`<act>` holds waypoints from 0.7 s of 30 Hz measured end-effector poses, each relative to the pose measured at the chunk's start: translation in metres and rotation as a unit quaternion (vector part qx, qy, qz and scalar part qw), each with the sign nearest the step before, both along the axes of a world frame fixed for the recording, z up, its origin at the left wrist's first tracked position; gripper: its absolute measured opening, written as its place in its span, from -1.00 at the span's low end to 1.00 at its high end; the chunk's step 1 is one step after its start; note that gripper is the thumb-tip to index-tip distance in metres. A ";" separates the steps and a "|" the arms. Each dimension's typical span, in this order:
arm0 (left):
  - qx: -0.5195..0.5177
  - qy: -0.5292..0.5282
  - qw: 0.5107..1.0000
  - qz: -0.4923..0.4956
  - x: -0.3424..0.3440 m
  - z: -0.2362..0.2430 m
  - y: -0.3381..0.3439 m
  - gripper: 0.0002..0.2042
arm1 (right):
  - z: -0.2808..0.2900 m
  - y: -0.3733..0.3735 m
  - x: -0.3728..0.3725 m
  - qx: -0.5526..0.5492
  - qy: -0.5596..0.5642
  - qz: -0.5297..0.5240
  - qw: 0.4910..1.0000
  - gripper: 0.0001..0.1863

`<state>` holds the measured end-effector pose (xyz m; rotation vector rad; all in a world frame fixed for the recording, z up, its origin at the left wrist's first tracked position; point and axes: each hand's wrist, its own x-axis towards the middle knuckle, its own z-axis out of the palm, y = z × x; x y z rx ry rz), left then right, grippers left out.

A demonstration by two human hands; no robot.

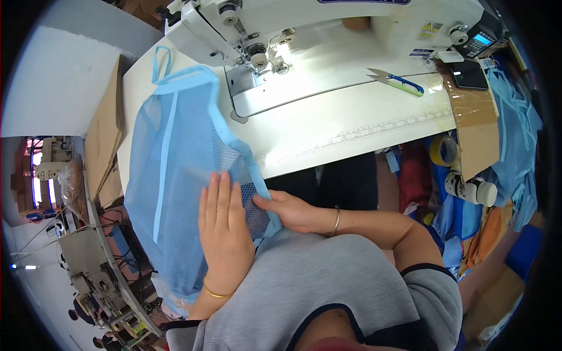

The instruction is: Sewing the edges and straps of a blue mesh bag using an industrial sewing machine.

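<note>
A light blue mesh bag [187, 134] with bound edges and a hanging loop lies over the left end of the sewing table, its lower part against my body. My left hand [225, 225] rests flat on the mesh, fingers straight and pointing away from me. At the bag's right bound edge, my right hand [293, 212] pinches the binding between thumb and fingers; the fingers under the cloth are hidden. Beyond the bag stands a white sewing machine [257, 52], its needle area apart from the cloth.
Thread snips [398, 83] with a blue and green handle lie on the white table [351, 126]. A dark phone [470, 75] sits on a cardboard piece [477, 128] at the right. Below it are a tape roll [443, 150] and a white bottle [471, 189]. More blue fabric [515, 134] hangs far right.
</note>
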<state>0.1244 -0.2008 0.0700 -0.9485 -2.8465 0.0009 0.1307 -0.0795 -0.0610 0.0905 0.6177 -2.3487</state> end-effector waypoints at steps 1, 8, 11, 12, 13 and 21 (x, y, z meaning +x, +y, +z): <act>0.003 -0.002 1.000 -0.001 -0.003 -0.008 -0.004 -0.61 | 0.002 0.002 0.002 -0.005 -0.004 -0.003 1.000 -0.64; -0.004 0.016 0.999 -0.032 -0.097 -0.052 -0.030 -0.59 | 0.005 0.004 0.003 0.021 0.013 0.024 0.999 -0.61; 0.031 -0.017 0.995 -0.094 -0.134 -0.045 -0.021 -0.63 | 0.005 0.009 -0.001 0.014 -0.030 -0.015 0.999 -0.60; 0.037 -0.036 0.993 -0.102 -0.144 -0.043 -0.016 -0.64 | 0.007 0.013 -0.004 0.020 -0.023 -0.019 0.999 -0.60; 0.040 -0.037 0.993 -0.108 -0.152 -0.044 -0.008 -0.64 | 0.010 0.016 -0.005 0.026 -0.016 -0.024 0.999 -0.59; 0.138 0.046 0.959 -0.244 -0.190 -0.091 0.016 -0.59 | -0.001 0.025 0.004 0.116 0.008 -0.022 0.993 -0.57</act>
